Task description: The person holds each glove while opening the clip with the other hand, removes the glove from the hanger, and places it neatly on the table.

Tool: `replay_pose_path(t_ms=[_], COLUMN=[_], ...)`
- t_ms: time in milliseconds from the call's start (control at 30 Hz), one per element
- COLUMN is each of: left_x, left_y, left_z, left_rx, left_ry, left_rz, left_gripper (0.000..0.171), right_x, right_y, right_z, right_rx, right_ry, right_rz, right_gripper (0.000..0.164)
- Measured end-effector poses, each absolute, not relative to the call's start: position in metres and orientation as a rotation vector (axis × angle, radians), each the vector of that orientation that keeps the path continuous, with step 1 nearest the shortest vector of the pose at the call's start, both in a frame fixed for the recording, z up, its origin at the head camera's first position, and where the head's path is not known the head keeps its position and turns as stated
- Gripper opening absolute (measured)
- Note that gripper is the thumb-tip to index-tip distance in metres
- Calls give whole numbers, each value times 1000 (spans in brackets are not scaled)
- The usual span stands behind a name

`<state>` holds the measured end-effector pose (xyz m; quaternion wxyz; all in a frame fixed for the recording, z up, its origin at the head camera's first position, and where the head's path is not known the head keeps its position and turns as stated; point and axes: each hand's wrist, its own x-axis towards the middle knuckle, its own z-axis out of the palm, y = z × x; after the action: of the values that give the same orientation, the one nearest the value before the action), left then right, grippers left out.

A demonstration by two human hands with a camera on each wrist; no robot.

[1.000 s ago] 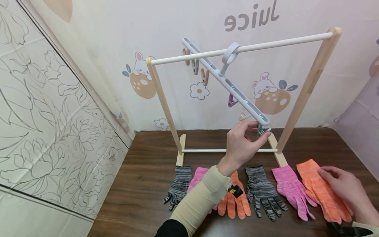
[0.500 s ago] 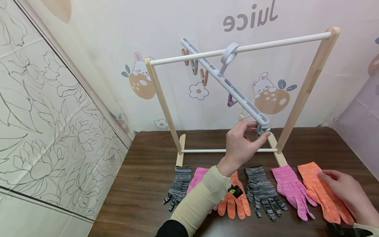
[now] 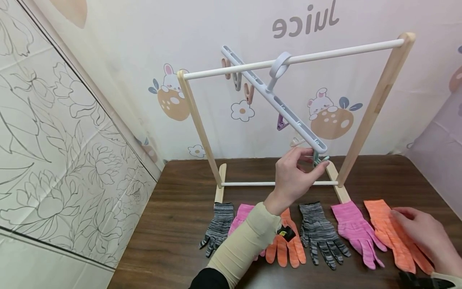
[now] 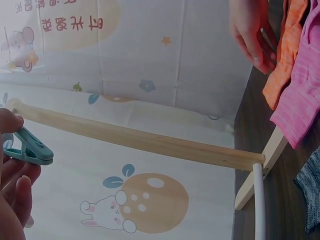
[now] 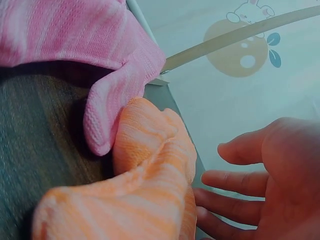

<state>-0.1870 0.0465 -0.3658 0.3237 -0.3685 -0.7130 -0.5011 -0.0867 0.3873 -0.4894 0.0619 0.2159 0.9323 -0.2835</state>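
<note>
My left hand [image 3: 291, 176] pinches a green clothespin [image 3: 316, 159] that hangs from the near end of a pale blue clip hanger [image 3: 299, 126]. In the left wrist view, thumb and fingers hold the handles of this clothespin [image 4: 33, 149]. The hanger hooks over the white top bar [image 3: 335, 53] of a wooden rack. At the far right, my right hand [image 3: 422, 229] lies alongside an orange knit glove [image 3: 391, 235]. Seen from the right wrist, thumb and fingers are spread apart, with the lower fingertips right at the edge of the orange glove [image 5: 150, 180].
Left of it lie a pink glove [image 3: 355, 233] and a grey striped glove [image 3: 319, 233]. Another orange glove [image 3: 285, 249], a pink one [image 3: 240, 216] partly behind the left forearm, and a grey one [image 3: 218, 224] continue the row. A purple clothespin [image 3: 282, 122] hangs on the hanger.
The rightmost orange glove has slid slightly toward the front and right, its cuff now lower. My right hand has shifted a little with it. The left hand stays at the green clothespin.
</note>
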Motion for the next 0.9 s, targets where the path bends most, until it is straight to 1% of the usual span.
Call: replay_pose_path(t_ms=[300, 467, 700, 900], left_x=[-187, -187, -186, -188], left_y=[46, 46, 45, 43], left_z=[-366, -366, -367, -368], left_rx=[-976, -999, -1001, -993], left_ry=[-1868, -1847, -1833, -1848], left_rz=[-1307, -1324, -1340, -1333], left_gripper=[31, 31, 32, 34], right_x=[-86, -85, -80, -80], right_y=[384, 376, 358, 343], right_z=[-483, -473, -456, -450], right_rx=[662, 688, 602, 547], right_ry=[2901, 2935, 3020, 3031], right_rz=[-797, -810, -826, -865], right_gripper=[64, 63, 60, 61])
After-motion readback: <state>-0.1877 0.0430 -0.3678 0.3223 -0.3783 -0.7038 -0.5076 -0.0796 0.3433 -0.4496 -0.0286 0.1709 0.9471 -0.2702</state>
